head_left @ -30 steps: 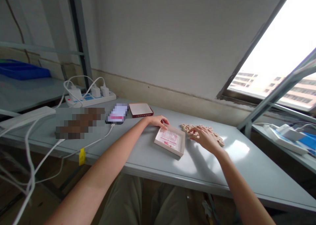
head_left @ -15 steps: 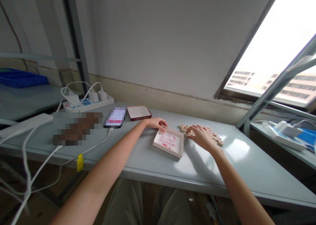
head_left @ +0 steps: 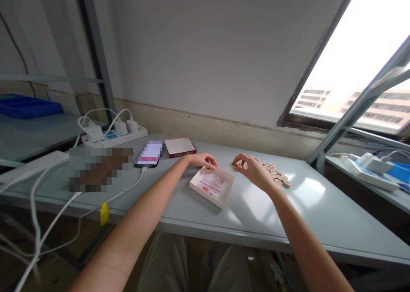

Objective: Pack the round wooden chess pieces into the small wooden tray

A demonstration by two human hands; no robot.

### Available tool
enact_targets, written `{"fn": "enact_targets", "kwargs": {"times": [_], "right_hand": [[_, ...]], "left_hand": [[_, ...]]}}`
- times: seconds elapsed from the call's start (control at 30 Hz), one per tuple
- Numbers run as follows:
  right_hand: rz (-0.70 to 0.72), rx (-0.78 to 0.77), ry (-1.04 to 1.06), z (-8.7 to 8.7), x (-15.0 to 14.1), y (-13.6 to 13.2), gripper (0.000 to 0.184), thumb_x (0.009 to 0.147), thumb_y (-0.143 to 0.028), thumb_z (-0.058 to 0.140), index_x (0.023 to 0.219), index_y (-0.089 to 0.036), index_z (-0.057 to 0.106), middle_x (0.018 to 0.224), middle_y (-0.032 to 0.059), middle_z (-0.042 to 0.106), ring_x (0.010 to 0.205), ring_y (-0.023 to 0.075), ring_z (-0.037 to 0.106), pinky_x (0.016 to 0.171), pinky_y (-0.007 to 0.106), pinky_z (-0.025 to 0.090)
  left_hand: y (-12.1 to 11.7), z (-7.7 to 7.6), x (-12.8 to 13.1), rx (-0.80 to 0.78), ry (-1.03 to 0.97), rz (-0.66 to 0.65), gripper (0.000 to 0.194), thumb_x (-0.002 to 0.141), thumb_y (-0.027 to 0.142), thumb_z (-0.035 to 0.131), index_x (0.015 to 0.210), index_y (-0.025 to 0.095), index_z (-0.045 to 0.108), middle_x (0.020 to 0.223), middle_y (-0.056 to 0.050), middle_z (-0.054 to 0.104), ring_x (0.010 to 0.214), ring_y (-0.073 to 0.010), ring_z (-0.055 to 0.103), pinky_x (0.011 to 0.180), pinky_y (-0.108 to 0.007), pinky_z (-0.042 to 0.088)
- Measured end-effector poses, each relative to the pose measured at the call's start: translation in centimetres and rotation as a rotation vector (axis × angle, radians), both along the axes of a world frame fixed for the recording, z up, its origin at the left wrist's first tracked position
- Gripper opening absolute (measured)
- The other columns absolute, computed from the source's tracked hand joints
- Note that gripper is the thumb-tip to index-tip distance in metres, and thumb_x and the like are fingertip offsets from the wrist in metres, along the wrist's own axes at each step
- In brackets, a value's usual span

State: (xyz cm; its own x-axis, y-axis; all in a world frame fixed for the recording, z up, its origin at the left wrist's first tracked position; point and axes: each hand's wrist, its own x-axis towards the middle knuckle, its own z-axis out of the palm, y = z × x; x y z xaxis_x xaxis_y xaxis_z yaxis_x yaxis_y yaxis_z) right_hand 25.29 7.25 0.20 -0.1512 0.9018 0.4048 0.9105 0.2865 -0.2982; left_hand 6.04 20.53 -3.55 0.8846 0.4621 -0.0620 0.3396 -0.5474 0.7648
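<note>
Grey tabletop (head_left: 336, 223) bore wooden discs (head_left: 278, 175) beside and beneath the nearer right hand (head_left: 253, 170), fingers curled. Leftward lay the open box (head_left: 208, 198), left hand (head_left: 201, 159) bent at its far rim. I could confirm neither grip.

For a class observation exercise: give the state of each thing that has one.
Shallow box, open side up
Red-printed insert, lying inside the box
Red-sided tray, open side up
Wooden discs, loose in a cluster
Phone, screen lit, plugged in
Power strip, chargers plugged in
Left hand, at the box's far edge, grip unclear
Right hand, at the discs, grip unclear
</note>
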Motion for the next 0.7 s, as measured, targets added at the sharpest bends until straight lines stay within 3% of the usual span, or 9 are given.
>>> {"fn": "enact_targets", "kwargs": {"times": [0.1,0.23,0.47,0.7], "right_hand": [[0.066,-0.013,0.127,-0.1,-1.0,0.6,0.013,0.075,-0.031,0.056,0.081,-0.02,0.058,0.077,0.0007,0.061,0.067,0.013,0.054,0.062,0.024,0.039],[0.235,-0.089,0.124,-1.8,-2.8,1.5,0.012,0.073,-0.019,0.058,0.085,-0.02,0.059,0.078,-0.0004,0.06,0.068,0.0113,0.055,0.063,0.022,0.041],[0.225,0.033,-0.098,-4.5,-4.4,2.4,0.013,0.077,-0.008,0.052,0.085,-0.015,0.06,0.092,0.007,0.054,0.073,0.0123,0.056,0.069,0.025,0.045],[0.252,0.021,0.004,-4.3,-3.8,2.5,0.017,0.077,-0.007,0.052,0.081,-0.017,0.066,0.084,0.0037,0.057,0.072,0.0116,0.056,0.069,0.023,0.044]], "left_hand": [[0.2,-0.1,0.1,-0.005,0.009,0.013,0.027,0.067,0.029,0.062,0.089,0.013,0.063,0.083,-0.005,0.062,0.078,-0.0147,0.053,0.068,-0.025,0.038],[0.5,-0.3,0.1,0.002,0.0,-0.017,0.025,0.067,0.028,0.062,0.087,0.014,0.063,0.081,-0.004,0.061,0.076,-0.014,0.052,0.068,-0.024,0.038],[0.6,-0.3,0.1,0.0,0.001,-0.047,0.019,0.071,0.022,0.056,0.085,0.012,0.063,0.08,-0.003,0.062,0.076,-0.0134,0.052,0.068,-0.023,0.037],[-0.2,0.4,0.1,0.038,0.022,-0.022,0.025,0.073,0.028,0.055,0.091,0.012,0.061,0.088,-0.005,0.062,0.083,-0.0152,0.052,0.072,-0.024,0.037]]}}
